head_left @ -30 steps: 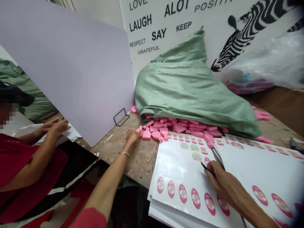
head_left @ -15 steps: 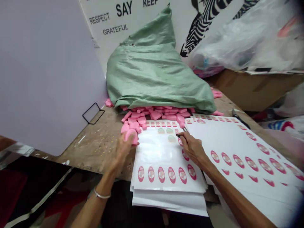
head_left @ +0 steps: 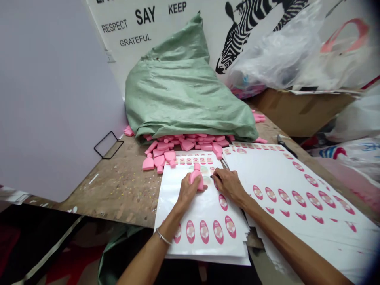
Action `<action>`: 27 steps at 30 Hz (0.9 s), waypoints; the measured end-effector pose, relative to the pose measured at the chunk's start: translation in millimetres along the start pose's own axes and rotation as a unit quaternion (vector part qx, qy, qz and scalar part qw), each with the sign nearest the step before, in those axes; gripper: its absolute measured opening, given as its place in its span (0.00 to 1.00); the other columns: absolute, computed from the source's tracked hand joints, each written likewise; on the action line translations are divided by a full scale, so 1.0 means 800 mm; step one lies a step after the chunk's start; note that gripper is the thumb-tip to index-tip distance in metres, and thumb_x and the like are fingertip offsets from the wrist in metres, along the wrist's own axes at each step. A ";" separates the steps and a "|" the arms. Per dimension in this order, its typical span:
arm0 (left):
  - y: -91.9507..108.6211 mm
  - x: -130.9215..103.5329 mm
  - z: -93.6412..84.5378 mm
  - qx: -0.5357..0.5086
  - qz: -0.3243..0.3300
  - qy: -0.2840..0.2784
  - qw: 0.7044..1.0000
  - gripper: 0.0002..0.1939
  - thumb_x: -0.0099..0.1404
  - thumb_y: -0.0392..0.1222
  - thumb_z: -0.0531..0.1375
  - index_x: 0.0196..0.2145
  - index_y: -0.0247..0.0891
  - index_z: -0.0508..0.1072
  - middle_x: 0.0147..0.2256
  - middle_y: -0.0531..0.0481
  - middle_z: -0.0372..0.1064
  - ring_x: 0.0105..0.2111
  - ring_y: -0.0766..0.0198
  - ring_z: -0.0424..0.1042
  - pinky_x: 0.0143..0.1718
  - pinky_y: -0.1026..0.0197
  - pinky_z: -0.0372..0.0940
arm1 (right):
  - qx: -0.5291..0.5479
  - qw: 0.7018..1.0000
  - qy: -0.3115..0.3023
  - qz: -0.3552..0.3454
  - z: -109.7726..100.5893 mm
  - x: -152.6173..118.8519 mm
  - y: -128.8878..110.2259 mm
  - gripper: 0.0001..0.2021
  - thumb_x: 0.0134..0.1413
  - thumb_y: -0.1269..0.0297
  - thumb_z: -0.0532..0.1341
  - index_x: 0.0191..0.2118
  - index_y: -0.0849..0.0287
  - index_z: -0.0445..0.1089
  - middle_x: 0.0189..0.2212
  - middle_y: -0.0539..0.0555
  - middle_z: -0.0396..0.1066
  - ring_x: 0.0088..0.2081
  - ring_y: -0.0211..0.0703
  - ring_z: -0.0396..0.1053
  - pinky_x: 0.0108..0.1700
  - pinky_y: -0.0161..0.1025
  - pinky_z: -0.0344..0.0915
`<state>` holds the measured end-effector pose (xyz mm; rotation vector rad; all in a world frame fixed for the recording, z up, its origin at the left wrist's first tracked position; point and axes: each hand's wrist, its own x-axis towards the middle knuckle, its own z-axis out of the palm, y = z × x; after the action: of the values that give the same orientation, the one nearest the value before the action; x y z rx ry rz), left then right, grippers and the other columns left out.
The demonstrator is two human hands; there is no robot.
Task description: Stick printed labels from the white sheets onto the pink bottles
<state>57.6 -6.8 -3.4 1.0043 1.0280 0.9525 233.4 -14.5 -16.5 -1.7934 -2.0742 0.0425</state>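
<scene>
My left hand [head_left: 187,193] is closed around a small pink plastic bottle [head_left: 196,179], its neck pointing away from me. The bottle is over the upper part of a sticker sheet [head_left: 190,206] printed with pink oval labels, on top of a stack. To its right, my right hand [head_left: 230,184] is closed in a pinch at the sheet's right edge. A small dark-tipped tool [head_left: 211,176] pokes out of its fingers; the rest of it is hidden. Beyond my hands, several pink bottles [head_left: 159,161] lie at the sheet's far left corner.
A large green sack [head_left: 190,99] stands at the back with pink bottles spilling from under it. More label sheets [head_left: 285,174] spread to the right, near a black-handled tool [head_left: 286,146]. A black wire stand [head_left: 109,145] is at the left, beside a pale panel [head_left: 59,99].
My left hand has carried the pink bottle from the pile rightward over the sticker sheet, close to my right hand. My right hand keeps its pinch. The whole view has shifted slightly.
</scene>
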 end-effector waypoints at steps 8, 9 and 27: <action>0.000 -0.044 -0.003 0.011 0.000 0.010 1.000 0.20 0.63 0.53 0.55 0.44 0.33 0.63 0.39 0.43 0.66 0.28 0.59 0.76 0.31 0.59 0.71 | -0.006 1.000 0.004 0.014 -0.004 -0.040 -0.024 0.07 0.59 0.66 0.52 0.32 0.57 0.65 0.27 0.51 0.70 0.32 0.42 0.65 0.34 0.38 0.48; 0.000 -0.045 -0.002 0.009 -0.003 0.015 1.000 0.20 0.64 0.54 0.54 0.43 0.33 0.63 0.38 0.43 0.65 0.28 0.60 0.76 0.30 0.60 0.71 | -0.009 1.000 0.006 0.019 -0.003 -0.042 -0.026 0.07 0.59 0.66 0.52 0.32 0.57 0.65 0.27 0.51 0.69 0.32 0.42 0.65 0.34 0.38 0.48; -0.008 -0.050 0.004 0.007 0.013 0.044 0.999 0.22 0.63 0.57 0.54 0.43 0.35 0.63 0.39 0.43 0.67 0.27 0.61 0.76 0.29 0.61 0.72 | 0.006 0.999 0.042 0.004 0.000 -0.041 -0.025 0.07 0.58 0.65 0.52 0.31 0.58 0.64 0.28 0.52 0.70 0.32 0.42 0.65 0.35 0.38 0.51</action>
<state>52.2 -47.4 -0.2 0.9970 1.0978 1.0203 217.8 -49.6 -19.7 -1.7665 -2.0034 -0.0175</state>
